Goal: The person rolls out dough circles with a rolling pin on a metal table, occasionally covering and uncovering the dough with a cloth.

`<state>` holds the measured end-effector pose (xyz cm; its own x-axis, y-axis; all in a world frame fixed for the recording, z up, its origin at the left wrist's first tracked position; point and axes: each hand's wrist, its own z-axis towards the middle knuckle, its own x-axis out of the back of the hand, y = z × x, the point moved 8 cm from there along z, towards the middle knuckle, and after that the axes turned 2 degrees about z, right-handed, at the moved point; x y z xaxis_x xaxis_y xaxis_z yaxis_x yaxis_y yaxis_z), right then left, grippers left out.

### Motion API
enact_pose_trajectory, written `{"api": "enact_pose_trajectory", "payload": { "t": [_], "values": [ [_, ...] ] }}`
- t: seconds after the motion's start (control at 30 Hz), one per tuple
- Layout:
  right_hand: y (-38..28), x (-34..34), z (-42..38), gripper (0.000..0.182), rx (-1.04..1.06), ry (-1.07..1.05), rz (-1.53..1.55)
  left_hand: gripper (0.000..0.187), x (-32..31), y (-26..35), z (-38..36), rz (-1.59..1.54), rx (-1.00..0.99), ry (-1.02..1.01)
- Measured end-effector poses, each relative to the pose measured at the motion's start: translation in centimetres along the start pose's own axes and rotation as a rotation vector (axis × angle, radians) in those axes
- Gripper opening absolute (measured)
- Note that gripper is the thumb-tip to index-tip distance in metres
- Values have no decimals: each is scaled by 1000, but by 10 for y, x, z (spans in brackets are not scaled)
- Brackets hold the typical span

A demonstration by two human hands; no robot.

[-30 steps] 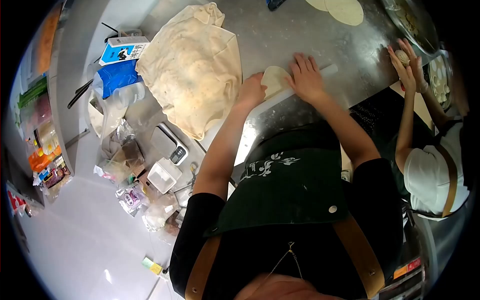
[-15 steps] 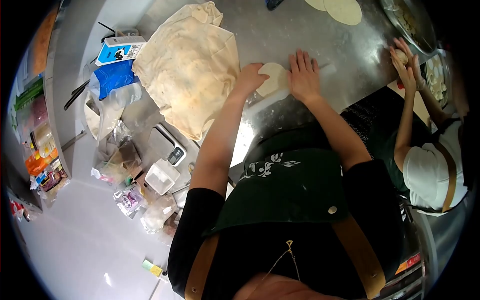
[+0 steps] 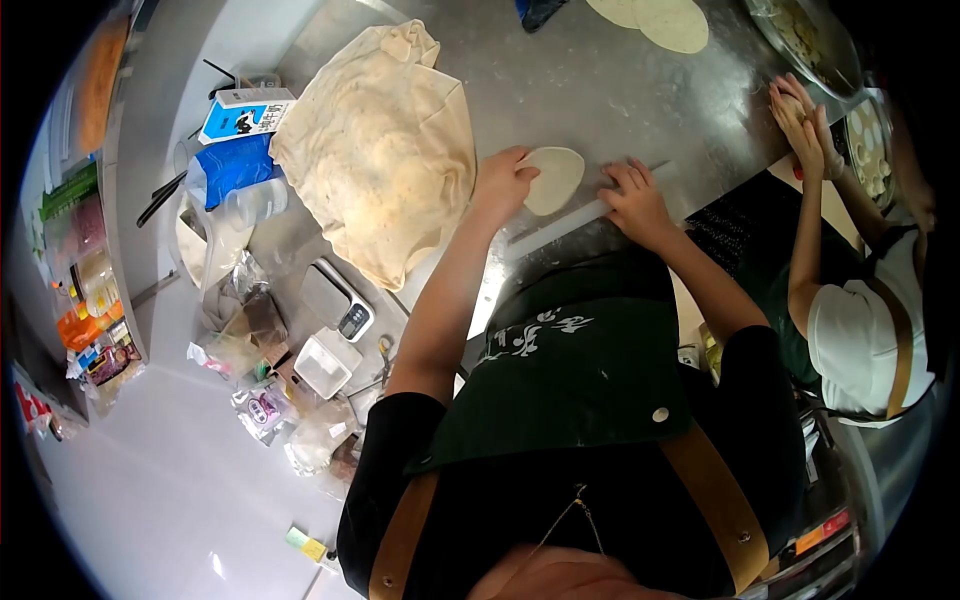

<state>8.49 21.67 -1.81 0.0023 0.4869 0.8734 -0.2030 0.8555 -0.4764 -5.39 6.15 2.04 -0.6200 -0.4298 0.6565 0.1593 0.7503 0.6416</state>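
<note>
A thin, pale dough wrapper (image 3: 553, 181) lies on the metal worktop. My left hand (image 3: 504, 186) pinches its left edge between thumb and fingers. On the side nearer my body, a white rolling pin (image 3: 556, 229) lies slantwise, just apart from the wrapper. My right hand (image 3: 638, 204) rests over the pin, its fingers bent around the far side; part of the pin is hidden under the palm. To the left of my left hand, a large cream cloth (image 3: 375, 150) covers a lumpy heap.
Finished wrappers (image 3: 675, 25) lie at the far edge beside a metal bowl (image 3: 812, 45). At right, a co-worker's hands (image 3: 803, 130) press something together near a tray of dough pieces (image 3: 868, 150). A scale (image 3: 336, 300), white tub (image 3: 326, 363) and milk carton (image 3: 245, 115) stand left.
My right hand and the rolling pin have come back toward my body, off the wrapper. My right fingers went from flat to bent. The wrapper has turned or shifted slightly in my left hand.
</note>
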Motion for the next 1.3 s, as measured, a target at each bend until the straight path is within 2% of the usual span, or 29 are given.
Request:
{"api": "enact_pose_trajectory", "payload": {
  "t": [0.1,0.33,0.43,0.53,0.63,0.7,0.73,0.83,0.97,1.07,1.1,1.17,1.3],
  "values": [
    [1,14,10,39,7,-23,4,33,-24,-29,11,102,55,-127],
    [-1,13,55,36,34,0,36,38,-33,-43,11,95,48,-57],
    [13,-1,69,40,-214,191,-171,38,-36,-47,11,28,69,-73],
    [11,-11,48,46,-306,189,-223,37,-32,-52,11,-79,67,-41],
    [12,-16,53,51,-312,104,-284,33,-30,-55,26,-257,56,-14],
    [18,-12,91,54,-366,127,-281,30,-36,-67,40,-444,51,-28],
    [19,-10,106,55,-391,142,-279,30,-34,-67,46,-415,40,-24],
    [17,-10,106,55,-315,246,-254,33,-38,-62,61,-189,48,-178],
    [3,-9,41,54,-177,142,-87,30,-36,-29,59,247,-122,-174],
    [1,1,2,47,-43,55,-22,27,-24,8,33,340,-16,-202],
    [1,2,-5,46,-5,17,-30,28,-21,9,29,254,-39,-159],
    [7,6,-11,41,27,5,-27,30,-14,4,25,85,-85,-75],
    [4,26,13,36,39,-64,-38,25,-32,-39,33,160,-47,-109]
  ]
}}
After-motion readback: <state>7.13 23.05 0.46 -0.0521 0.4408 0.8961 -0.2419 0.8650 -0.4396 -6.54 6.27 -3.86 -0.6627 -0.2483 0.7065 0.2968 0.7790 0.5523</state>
